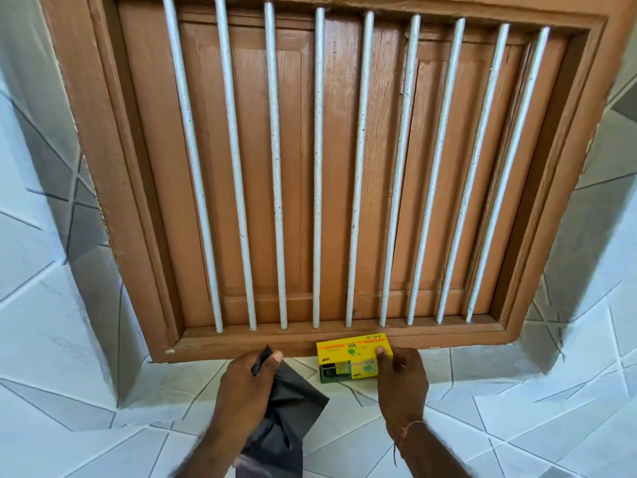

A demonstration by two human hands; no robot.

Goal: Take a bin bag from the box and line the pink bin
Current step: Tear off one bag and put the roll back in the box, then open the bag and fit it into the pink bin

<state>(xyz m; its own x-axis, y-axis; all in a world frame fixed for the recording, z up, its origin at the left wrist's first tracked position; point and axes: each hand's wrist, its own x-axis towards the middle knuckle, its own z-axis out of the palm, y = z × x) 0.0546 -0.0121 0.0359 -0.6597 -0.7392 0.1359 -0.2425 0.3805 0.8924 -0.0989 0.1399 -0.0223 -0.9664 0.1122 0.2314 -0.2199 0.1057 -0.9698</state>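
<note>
Your left hand (246,384) grips a black bin bag (287,412), thumb and fingers pinching its top corner so that a small point of plastic sticks up above the knuckles. The rest of the bag hangs down in crumpled folds along your left forearm and runs out of view at the bottom edge.

Your right hand (401,381) holds the yellow box (351,360) by its right end, thumb pressed on the top face and fingers curled round the side. The box lies flat on the tiled ledge (482,391), its long back edge touching or just beside the brown wooden sill of the window frame (103,167). Its print reads upside down from where you stand (the word "bin" shows twice), and the near left corner of the box is dark green or black. The bag and the box are near each other but apart, with a strip of bare tile between them.

A thin thread bracelet (410,426) circles your right wrist.

Above the ledge, the frame holds closed brown wooden shutters (255,167) behind a row of upright white bars (319,167). Pale tiles with grey crossing lines cover the ledge and the walls on both sides of the recess.
</note>
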